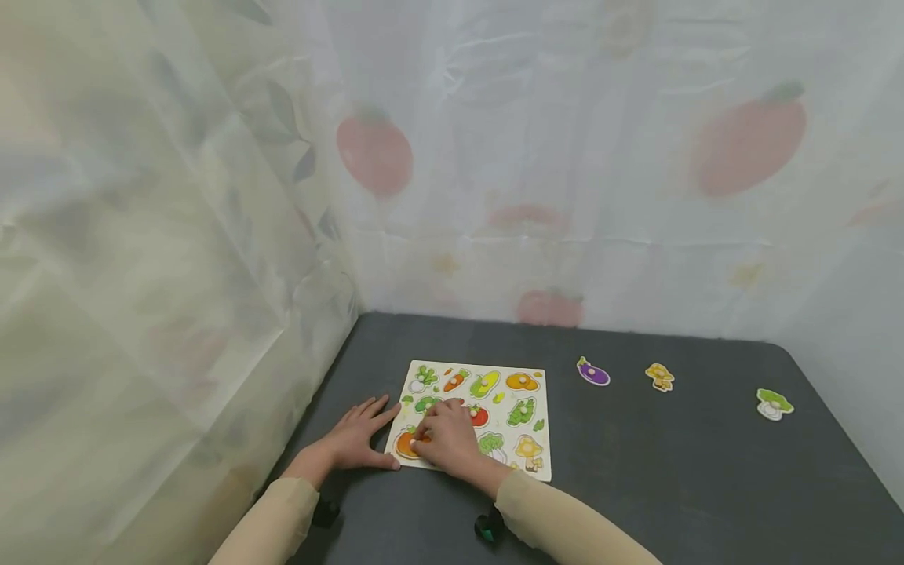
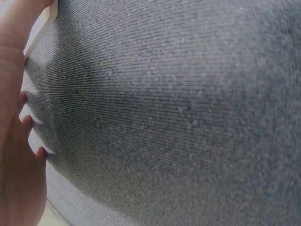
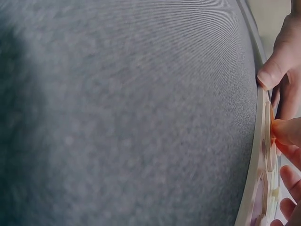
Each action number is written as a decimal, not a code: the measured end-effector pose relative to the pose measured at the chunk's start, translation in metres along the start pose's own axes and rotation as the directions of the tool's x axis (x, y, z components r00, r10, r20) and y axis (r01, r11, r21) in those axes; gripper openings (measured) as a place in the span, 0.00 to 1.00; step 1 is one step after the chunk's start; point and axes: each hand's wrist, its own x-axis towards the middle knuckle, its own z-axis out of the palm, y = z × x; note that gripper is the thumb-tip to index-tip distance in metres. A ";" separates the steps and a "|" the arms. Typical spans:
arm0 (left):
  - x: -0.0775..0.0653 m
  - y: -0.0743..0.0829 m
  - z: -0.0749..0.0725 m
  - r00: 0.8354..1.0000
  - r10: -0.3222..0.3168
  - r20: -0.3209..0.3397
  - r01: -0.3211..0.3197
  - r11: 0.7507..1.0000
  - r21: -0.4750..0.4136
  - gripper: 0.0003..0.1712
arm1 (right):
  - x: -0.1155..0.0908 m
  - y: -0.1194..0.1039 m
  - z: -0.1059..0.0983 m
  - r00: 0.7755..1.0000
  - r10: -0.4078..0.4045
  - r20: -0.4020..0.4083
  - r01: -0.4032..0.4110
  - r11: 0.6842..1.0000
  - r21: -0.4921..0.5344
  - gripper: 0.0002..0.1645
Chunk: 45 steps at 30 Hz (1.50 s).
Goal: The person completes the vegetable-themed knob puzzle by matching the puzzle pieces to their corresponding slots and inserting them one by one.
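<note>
A cream wooden puzzle board (image 1: 546, 455) with colourful vegetable pictures lies flat on the dark table. My right hand (image 1: 450, 435) reaches over its lower left part, thumb and fingertips pinching the knob of the orange pumpkin puzzle piece (image 1: 405, 445). In the right wrist view the pumpkin piece (image 3: 268, 141) shows edge-on beneath the fingertips, tilted slightly against the board. My left hand (image 1: 353, 439) is spread at the board's left side, its thumb at the lower left corner. Under the right hand, part of the board is hidden.
To the board's right lie loose pieces: a purple eggplant (image 1: 593, 373), a yellow mushroom (image 1: 660, 377) and a green-and-white vegetable (image 1: 774, 404). Printed curtains (image 1: 537, 157) stand behind the table (image 1: 636, 486) and along its left side.
</note>
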 end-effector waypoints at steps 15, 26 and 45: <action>0.004 0.000 0.001 1.000 0.000 0.007 0.000 1.000 0.012 0.65 | 0.001 -0.003 0.001 1.000 0.006 0.010 -0.006 1.000 0.002 0.05; 0.004 0.003 -0.001 1.000 0.002 0.013 -0.002 1.000 0.002 0.65 | 0.003 -0.003 0.000 0.999 0.032 0.036 -0.032 0.999 -0.009 0.06; 0.000 0.001 0.000 1.000 0.004 0.003 -0.004 0.999 -0.031 0.65 | 0.005 0.009 -0.010 0.992 -0.028 0.123 0.032 0.999 -0.031 0.06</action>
